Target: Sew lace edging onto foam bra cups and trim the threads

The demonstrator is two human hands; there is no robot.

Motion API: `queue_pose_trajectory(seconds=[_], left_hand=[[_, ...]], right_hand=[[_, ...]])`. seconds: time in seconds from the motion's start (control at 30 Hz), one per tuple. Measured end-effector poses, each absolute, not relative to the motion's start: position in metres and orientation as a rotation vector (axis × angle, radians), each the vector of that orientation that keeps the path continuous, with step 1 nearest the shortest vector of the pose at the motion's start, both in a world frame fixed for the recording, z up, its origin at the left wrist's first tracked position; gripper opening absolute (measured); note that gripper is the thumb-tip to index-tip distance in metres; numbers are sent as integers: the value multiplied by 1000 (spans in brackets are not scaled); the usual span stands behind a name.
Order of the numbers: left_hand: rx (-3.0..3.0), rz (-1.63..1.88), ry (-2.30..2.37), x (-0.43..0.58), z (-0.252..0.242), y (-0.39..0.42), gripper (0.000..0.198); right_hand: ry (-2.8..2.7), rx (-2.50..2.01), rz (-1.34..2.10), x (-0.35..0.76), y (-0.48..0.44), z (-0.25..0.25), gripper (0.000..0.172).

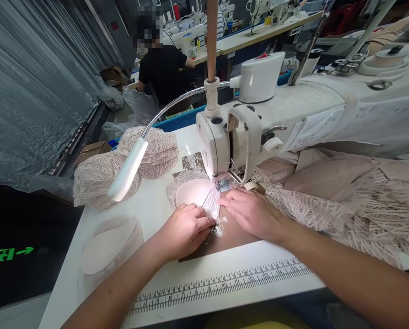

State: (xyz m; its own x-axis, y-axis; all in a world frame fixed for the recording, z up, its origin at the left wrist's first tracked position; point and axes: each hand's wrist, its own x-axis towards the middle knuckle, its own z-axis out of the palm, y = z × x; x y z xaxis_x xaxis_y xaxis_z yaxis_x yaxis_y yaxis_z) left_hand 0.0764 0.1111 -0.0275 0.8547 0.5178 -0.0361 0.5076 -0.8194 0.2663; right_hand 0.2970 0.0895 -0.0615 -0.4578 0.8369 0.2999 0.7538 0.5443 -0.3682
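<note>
A pale pink moulded bra cup (pixel 192 191) with lace fabric (pixel 212 204) along its right side lies under the head of a white sewing machine (pixel 214 146). My left hand (pixel 187 230) is closed, its thumb and fingers pinching the near end of the lace. From the right, my right hand (pixel 247 210) has its fingertips closed on the lace edge, just in front of the presser foot (pixel 218 183). Both hands rest low over a brown shiny plate (pixel 225 237) on the machine bed. The needle tip is hard to make out.
Bundled lace pieces (pixel 149 155) lie at the left, behind a white gooseneck lamp (pixel 129 171). Another cup (pixel 108 246) sits nearer on the table. Lace and mesh fabric (pixel 345 201) heap at the right. A printed ruler (pixel 221 285) runs along the front edge. A person (pixel 163 68) sits beyond.
</note>
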Motion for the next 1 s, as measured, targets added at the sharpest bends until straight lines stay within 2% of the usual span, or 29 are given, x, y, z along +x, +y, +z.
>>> queue_pose_trajectory(seconds=[0.23,0.53,0.73,1.0], left_hand=[[2670,44,745,74,-24,110,28],[2528,156,826,84,4,125,27],[2551,133,1016,99,-23,136,21],[2522,187,998,96,-36,136,19]], right_hand=[[-2382,-1246,267,297,90,-61,29],[-2268,-1413,181,296,92,-64,27],[-2293,-1405,150,297,93,-60,27],[-2303,-1354,147,298,93,-63,29]])
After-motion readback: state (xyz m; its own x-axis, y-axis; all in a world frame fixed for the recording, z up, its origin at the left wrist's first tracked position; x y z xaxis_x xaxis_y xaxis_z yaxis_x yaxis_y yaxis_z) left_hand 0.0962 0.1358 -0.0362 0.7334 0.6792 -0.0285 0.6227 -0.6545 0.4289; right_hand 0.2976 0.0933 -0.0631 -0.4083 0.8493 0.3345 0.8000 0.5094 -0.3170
